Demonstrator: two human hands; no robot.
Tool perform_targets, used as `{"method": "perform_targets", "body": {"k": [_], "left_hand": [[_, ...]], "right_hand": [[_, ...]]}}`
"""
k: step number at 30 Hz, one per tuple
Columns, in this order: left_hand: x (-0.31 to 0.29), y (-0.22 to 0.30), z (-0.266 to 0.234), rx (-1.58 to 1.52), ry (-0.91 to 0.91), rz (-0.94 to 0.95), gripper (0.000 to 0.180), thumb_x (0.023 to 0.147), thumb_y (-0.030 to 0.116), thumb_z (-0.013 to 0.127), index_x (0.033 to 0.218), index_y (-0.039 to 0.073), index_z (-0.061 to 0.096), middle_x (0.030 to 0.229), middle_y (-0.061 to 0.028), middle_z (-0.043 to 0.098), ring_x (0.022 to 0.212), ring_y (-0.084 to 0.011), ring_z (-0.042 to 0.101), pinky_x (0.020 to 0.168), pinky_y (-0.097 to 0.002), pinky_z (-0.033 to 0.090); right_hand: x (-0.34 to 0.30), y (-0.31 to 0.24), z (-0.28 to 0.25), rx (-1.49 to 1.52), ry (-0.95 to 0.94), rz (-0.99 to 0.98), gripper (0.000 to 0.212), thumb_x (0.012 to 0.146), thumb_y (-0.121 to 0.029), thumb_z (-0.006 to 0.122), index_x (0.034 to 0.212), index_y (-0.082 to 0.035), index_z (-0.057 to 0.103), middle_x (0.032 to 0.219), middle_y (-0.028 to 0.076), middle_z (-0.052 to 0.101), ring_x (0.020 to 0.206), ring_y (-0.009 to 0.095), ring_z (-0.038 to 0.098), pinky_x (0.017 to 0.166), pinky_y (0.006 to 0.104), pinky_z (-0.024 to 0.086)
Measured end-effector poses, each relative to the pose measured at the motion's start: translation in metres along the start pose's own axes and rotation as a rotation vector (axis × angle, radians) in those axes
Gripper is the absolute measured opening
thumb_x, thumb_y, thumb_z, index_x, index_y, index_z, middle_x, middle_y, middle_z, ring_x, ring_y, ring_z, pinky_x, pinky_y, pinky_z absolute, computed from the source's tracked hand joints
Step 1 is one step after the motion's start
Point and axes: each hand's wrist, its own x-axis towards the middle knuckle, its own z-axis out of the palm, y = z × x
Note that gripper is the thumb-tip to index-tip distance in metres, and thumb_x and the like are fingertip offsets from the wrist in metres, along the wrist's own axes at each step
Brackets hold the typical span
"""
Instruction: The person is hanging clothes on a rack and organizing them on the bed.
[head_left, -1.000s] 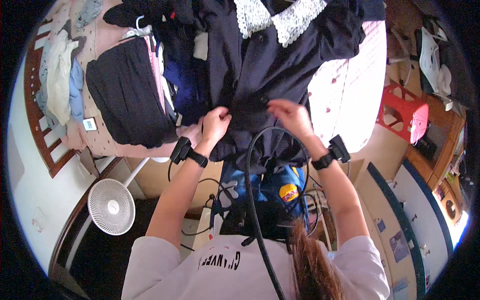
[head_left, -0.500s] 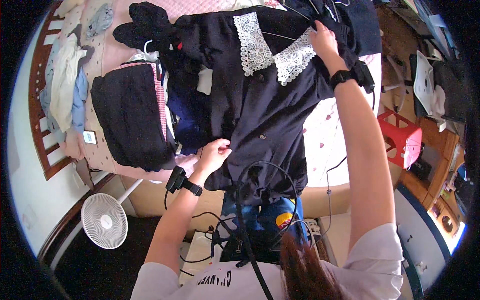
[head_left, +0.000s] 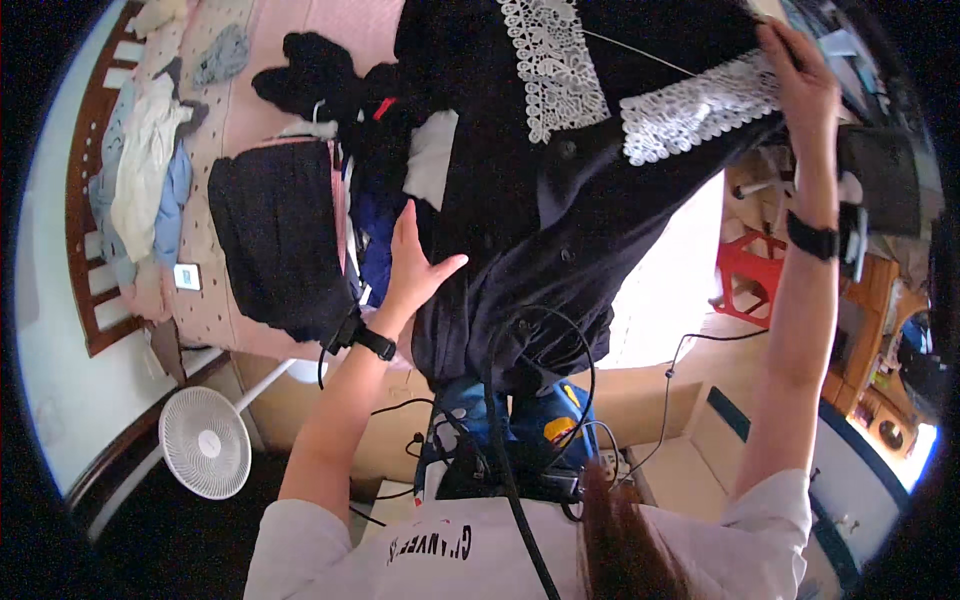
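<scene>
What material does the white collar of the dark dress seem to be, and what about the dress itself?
The collar looks like white lace, perhaps cotton: an openwork pattern with holes shows. The dark dress looks like thin woven cloth, matte, since it hangs in soft folds; the exact fibre cannot be told.

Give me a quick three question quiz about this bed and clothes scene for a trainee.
1. True or false: the left hand rests flat on the dark dress.
2. Which hand grips the dress near its white lace collar? A) left B) right C) neither
3. Fill in: on the floor left of the bed stands a white ____.

Key: 1 true; 2 B, the right hand; 3 fan.
</scene>
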Motion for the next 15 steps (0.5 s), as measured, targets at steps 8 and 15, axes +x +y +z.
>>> {"method": "perform_targets", "body": {"k": [8, 15], "left_hand": [[0.051, 0.150, -0.007, -0.703, -0.395, -0.030, 0.027, 0.086, 0.017, 0.068, 0.101, -0.005, 0.065, 0.088, -0.0046, 0.069, 0.076, -0.0089, 0.059, 0.069, -0.0249, 0.047], [0.036, 0.289, -0.053, -0.444, -0.234, 0.327, 0.019, 0.086, 0.013, 0.067, 0.099, 0.000, 0.066, 0.085, -0.0022, 0.067, 0.077, -0.0087, 0.059, 0.070, -0.0229, 0.047]], "right_hand": [[-0.013, -0.121, -0.257, -0.376, 0.285, -0.084, 0.028, 0.091, -0.020, 0.061, 0.117, -0.011, 0.066, 0.112, 0.003, 0.066, 0.105, 0.009, 0.059, 0.093, 0.0222, 0.043], [-0.057, -0.203, -0.450, -0.584, 0.727, 0.090, 0.030, 0.090, -0.026, 0.062, 0.117, -0.015, 0.066, 0.112, 0.003, 0.067, 0.101, 0.007, 0.059, 0.089, 0.0214, 0.043]]}}
